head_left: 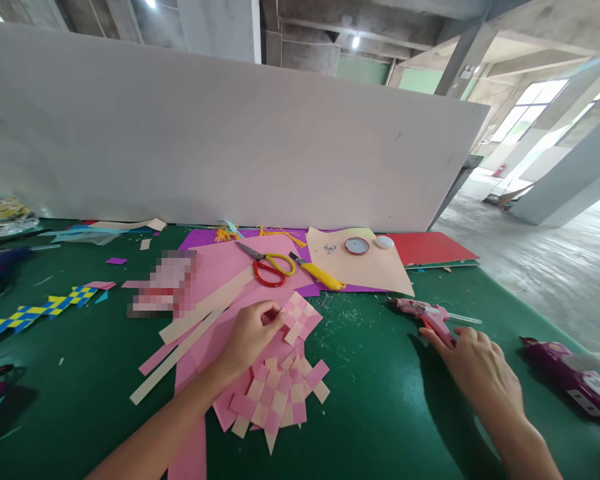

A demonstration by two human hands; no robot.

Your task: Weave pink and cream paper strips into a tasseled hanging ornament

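Observation:
My left hand (253,333) pinches a small woven square of pink and cream paper strips (303,317) between thumb and fingers. Just below it, several similar woven pieces (275,393) lie in an overlapping pile. On the right, my right hand (480,367) has its thumb and fingers on either side of the handle of a pink hot glue gun (425,312), which lies on its side with a clear glue stick (465,319) out of its back. Pink paper sheets (193,407) and cream strips (180,360) spread beneath and beside my left forearm.
Scissors (270,267) and a yellow utility knife (325,275) lie beyond my left hand. A round tin lid (357,246) rests on cream paper. A purple glue gun (575,380) is at far right, a blue-yellow woven strip (40,312) at left. A white board (230,140) stands behind.

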